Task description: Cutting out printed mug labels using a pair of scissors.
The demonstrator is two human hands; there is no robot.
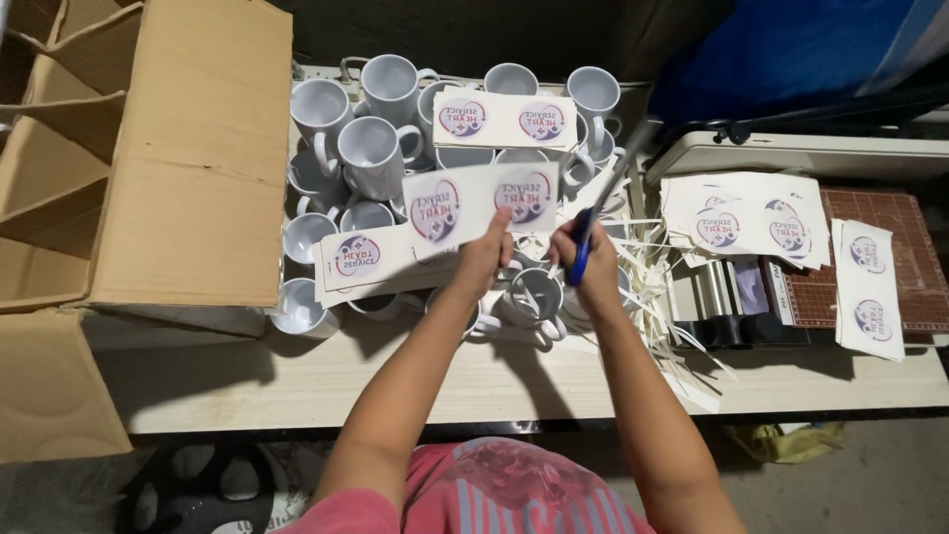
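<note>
Pinched in my left hand point(482, 259) is a printed paper strip point(481, 203), held up above the white mugs point(371, 148): it is white, slightly curled, with two round emblems side by side in red, purple and blue. To its right, my right hand point(593, 265) is clenched around blue-handled scissors point(599, 210), their blades angled up beside the strip's right end. Further right, cut strips point(751, 220) lie stacked on the counter point(395, 381), over a paper trimmer point(791, 158).

You stand in a small mug-printing workshop. Blank white mugs point(371, 148), printed sheets point(751, 222) and a cardboard box point(188, 148) crowd your bench point(395, 381).
</note>
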